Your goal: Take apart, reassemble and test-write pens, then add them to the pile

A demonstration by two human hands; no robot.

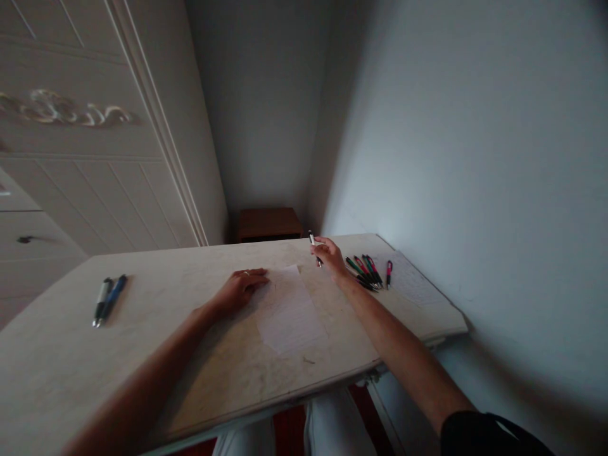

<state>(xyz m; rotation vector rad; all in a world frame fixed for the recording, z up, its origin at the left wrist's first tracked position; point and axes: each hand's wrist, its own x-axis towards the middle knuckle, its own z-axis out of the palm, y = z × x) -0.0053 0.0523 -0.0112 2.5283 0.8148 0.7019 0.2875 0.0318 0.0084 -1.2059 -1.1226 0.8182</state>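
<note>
My right hand is closed on a pen with a white and black barrel, raised slightly above the table near its far edge. The pen stands nearly upright, its tip pointing down. My left hand lies on the table with its fingers stretched out, the fingertips at the left edge of a sheet of paper. A ring shows on one finger. The sheet lies flat between my two arms; any marks on it are too faint to read.
Several pens with coloured parts lie bunched right of my right hand, with a pink and black pen beside them. Another paper lies along the wall. Two pens rest at the left. A white cabinet and brown box-like furniture stand beyond the table.
</note>
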